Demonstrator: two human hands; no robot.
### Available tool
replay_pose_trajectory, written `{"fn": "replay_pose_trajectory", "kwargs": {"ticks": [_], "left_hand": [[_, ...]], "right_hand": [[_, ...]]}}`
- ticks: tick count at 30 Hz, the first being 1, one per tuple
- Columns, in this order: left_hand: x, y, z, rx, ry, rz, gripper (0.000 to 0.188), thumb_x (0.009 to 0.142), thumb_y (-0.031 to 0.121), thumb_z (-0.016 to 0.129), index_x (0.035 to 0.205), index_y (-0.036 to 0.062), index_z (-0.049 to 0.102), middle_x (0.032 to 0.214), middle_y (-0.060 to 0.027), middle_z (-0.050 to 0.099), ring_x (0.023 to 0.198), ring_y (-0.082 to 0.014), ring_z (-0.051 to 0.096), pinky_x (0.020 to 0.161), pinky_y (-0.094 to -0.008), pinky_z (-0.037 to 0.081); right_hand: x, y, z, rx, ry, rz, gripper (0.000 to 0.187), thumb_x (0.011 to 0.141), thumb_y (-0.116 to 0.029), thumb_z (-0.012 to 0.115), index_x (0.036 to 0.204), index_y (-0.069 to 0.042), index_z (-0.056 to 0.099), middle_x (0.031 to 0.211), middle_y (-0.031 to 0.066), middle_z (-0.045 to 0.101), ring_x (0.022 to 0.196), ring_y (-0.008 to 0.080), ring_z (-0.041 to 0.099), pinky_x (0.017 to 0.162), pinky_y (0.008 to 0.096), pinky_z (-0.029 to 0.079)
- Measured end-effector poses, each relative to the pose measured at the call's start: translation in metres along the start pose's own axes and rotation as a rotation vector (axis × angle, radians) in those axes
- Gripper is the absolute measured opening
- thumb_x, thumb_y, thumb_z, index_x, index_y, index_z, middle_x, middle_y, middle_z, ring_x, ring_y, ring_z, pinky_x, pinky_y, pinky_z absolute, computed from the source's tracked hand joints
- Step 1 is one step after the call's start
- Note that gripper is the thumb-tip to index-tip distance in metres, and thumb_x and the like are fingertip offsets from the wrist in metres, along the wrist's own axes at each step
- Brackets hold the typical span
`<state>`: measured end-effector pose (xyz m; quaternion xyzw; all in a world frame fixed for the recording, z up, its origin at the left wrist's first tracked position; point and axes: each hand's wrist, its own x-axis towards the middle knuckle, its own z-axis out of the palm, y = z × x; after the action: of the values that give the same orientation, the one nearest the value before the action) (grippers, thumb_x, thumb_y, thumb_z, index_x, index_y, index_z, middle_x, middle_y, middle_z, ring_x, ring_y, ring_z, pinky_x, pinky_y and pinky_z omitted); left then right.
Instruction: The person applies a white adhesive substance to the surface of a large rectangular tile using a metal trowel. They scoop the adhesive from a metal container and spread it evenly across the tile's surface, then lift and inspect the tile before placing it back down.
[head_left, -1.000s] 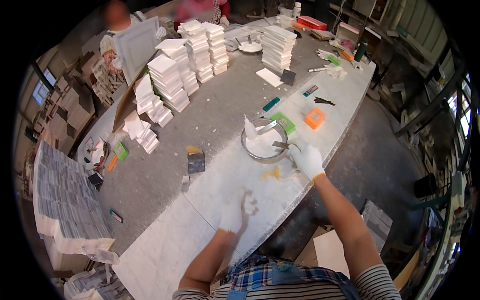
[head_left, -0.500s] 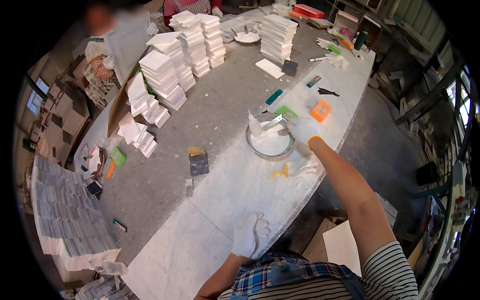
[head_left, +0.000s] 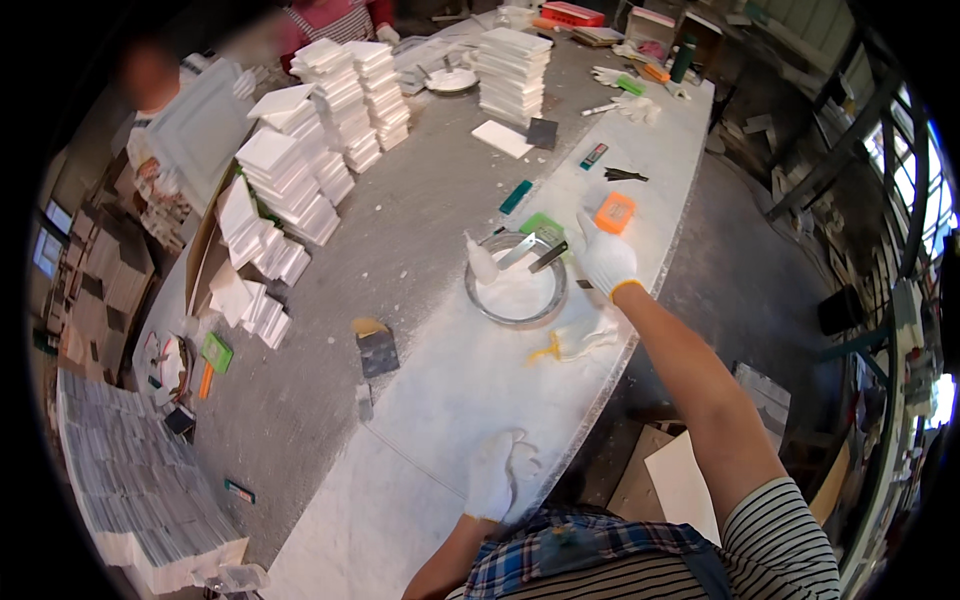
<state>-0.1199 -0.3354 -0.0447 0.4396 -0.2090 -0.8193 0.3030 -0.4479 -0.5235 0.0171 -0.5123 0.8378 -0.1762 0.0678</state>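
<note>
My right hand (head_left: 607, 262), in a white glove, is just right of a round metal-rimmed pan (head_left: 476, 302) of white paste. Its fingers are closed, with a small dark flat blade (head_left: 585, 285) jutting out beside them; the rest of that tool is hidden. A putty knife with a black handle (head_left: 548, 257) leans on the pan's rim, beside a wide metal scraper blade (head_left: 517, 250). In the pan stands a white squeeze bottle (head_left: 482, 262). My gloved left hand (head_left: 497, 472) rests on the near table edge, fingers loosely apart, holding nothing.
Beyond the pan lie a green box (head_left: 542, 227) and an orange box (head_left: 615, 212). A spare glove (head_left: 585, 338) lies nearer. Stacks of white tiles (head_left: 290, 185) stand at the far left. Two people work across the table, one holding a pale panel (head_left: 200, 125).
My right hand has come away from over the pan to its right, uncovering the black handle. The left hand stays put. The view has shifted, and the person at far left has moved the panel.
</note>
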Motion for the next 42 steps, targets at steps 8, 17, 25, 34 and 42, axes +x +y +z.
{"fn": "replay_pose_trajectory", "kwargs": {"ticks": [8, 17, 25, 34, 42], "left_hand": [[-0.004, -0.008, 0.039, 0.045, -0.192, -0.044, 0.037, 0.11, 0.029, 0.052, 0.125, -0.0036, 0.061, 0.094, -0.0132, 0.068, 0.078, -0.0207, 0.066, 0.068, -0.0318, 0.054], [0.014, -0.082, 0.114, 0.435, -0.479, -0.08, 0.033, 0.109, 0.027, 0.054, 0.121, -0.0013, 0.064, 0.099, -0.0119, 0.072, 0.083, -0.0199, 0.069, 0.068, -0.0308, 0.055], [0.095, -0.22, 0.177, 1.115, -0.584, 0.008, 0.044, 0.103, 0.033, 0.062, 0.129, -0.0033, 0.068, 0.129, -0.012, 0.07, 0.118, -0.0208, 0.064, 0.104, -0.033, 0.048], [0.164, -0.34, 0.206, 1.209, -0.553, -0.135, 0.058, 0.105, 0.051, 0.058, 0.127, -0.0019, 0.066, 0.122, -0.0071, 0.07, 0.102, -0.0159, 0.067, 0.087, -0.0333, 0.056], [0.118, -0.339, 0.258, 1.619, -0.396, 0.011, 0.077, 0.102, 0.06, 0.04, 0.11, -0.0096, 0.072, 0.095, -0.0189, 0.074, 0.091, -0.0279, 0.067, 0.085, -0.0461, 0.051]], "right_hand": [[-0.172, 0.098, -0.048, 0.507, 0.073, 0.205, 0.045, 0.102, -0.036, 0.058, 0.138, -0.009, 0.066, 0.102, 0.02, 0.075, 0.082, 0.0326, 0.073, 0.076, 0.0426, 0.056], [-0.466, 0.257, -0.108, 0.583, 0.396, 0.951, 0.041, 0.102, -0.03, 0.061, 0.132, -0.004, 0.069, 0.084, 0.0076, 0.073, 0.072, 0.0126, 0.067, 0.069, 0.0291, 0.052], [-0.744, 0.38, -0.075, 0.23, 0.888, 1.366, 0.04, 0.104, -0.025, 0.061, 0.135, 0.0, 0.066, 0.113, 0.0109, 0.076, 0.1, 0.0161, 0.07, 0.089, 0.03, 0.053], [-0.876, 0.485, -0.05, 0.11, 0.594, 1.826, 0.053, 0.106, -0.036, 0.056, 0.147, -0.003, 0.056, 0.143, 0.0198, 0.064, 0.13, 0.0313, 0.062, 0.109, 0.0372, 0.045], [-0.887, 0.546, -0.021, 1.119, 0.997, 1.721, 0.065, 0.102, -0.056, 0.057, 0.136, -0.001, 0.058, 0.124, 0.0097, 0.064, 0.11, 0.0275, 0.062, 0.085, 0.0456, 0.057]]}}
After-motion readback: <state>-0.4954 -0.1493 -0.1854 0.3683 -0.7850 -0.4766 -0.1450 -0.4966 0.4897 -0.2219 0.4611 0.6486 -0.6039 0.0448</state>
